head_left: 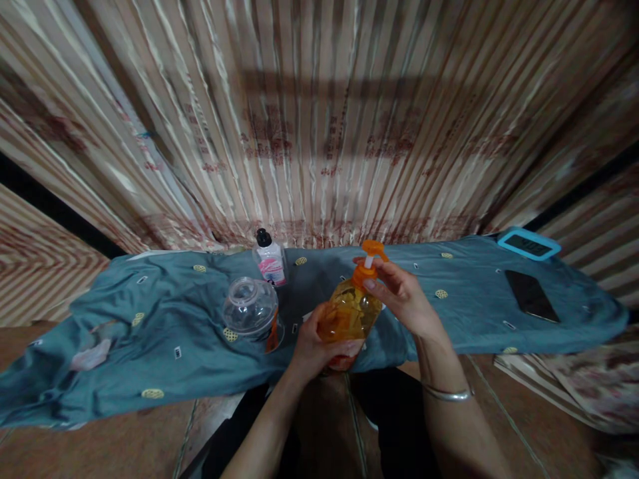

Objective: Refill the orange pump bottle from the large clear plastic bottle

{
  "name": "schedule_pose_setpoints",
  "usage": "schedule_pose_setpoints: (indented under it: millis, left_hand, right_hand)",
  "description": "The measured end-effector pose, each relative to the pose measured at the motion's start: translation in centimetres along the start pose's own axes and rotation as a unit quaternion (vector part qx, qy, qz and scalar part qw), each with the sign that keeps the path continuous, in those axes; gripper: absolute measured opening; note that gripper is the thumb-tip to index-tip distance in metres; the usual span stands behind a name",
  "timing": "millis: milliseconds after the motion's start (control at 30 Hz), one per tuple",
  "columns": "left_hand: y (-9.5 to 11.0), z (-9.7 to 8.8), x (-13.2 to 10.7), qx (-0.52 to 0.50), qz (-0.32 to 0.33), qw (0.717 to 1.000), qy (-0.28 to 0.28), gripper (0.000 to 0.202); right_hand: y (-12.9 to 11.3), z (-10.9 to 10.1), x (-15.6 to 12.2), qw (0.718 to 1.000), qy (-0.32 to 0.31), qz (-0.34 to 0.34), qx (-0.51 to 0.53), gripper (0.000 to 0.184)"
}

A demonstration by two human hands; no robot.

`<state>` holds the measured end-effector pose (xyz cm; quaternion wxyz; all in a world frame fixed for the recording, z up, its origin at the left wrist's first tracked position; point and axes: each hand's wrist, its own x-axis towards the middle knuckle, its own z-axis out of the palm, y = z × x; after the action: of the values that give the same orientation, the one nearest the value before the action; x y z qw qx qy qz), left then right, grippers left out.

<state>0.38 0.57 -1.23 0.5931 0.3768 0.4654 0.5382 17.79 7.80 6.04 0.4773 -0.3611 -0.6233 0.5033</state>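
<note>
A clear pump bottle of orange liquid (pixel 352 310) with an orange pump head is held tilted above the near edge of a blue cloth (pixel 164 332). My left hand (pixel 312 346) is closed around the bottle's lower body. My right hand (pixel 402 296) grips the neck just under the pump, thumb and fingers pinched on the collar. A metal bangle sits on my right wrist.
On the cloth stand a small clear bottle with a black cap and pink label (pixel 270 258) and an overturned clear glass jar (pixel 249 309). At the right lie a dark phone (pixel 532 295) and a blue-framed device (pixel 529 243). A striped curtain hangs behind.
</note>
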Motion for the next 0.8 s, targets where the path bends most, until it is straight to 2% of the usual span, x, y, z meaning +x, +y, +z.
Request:
schedule_pose_setpoints:
  millis: [133, 300, 433, 533, 667, 800]
  left_hand:
    - [0.0, 0.1, 0.0, 0.001, -0.002, 1.000, 0.000, 0.072]
    - [0.0, 0.1, -0.1, -0.018, -0.005, 1.000, -0.018, 0.074]
    - [-0.1, 0.1, -0.1, -0.017, -0.006, 0.999, -0.031, 0.075]
    - [-0.1, 0.1, -0.2, -0.008, 0.000, 0.999, -0.035, 0.074]
    - [0.2, 0.1, -0.3, 0.004, 0.005, 0.999, -0.033, 0.069]
    - [0.1, 0.1, -0.2, 0.000, 0.000, 0.999, -0.036, 0.069]
  right_hand:
    - [0.7, 0.3, 0.2, 0.997, 0.063, -0.012, -0.035, 0.046]
    - [0.0, -0.2, 0.0, 1.000, -0.011, 0.018, 0.012, 0.043]
    - [-0.7, -0.4, -0.1, 0.997, -0.044, 0.039, 0.041, 0.051]
    - [-0.4, -0.1, 0.1, 0.999, 0.005, 0.033, 0.039, 0.054]
    - [0.2, 0.1, 0.3, 0.996, 0.077, 0.010, 0.031, 0.048]
    - [-0.3, -0.4, 0.2, 0.998, 0.019, 0.014, 0.051, 0.039]
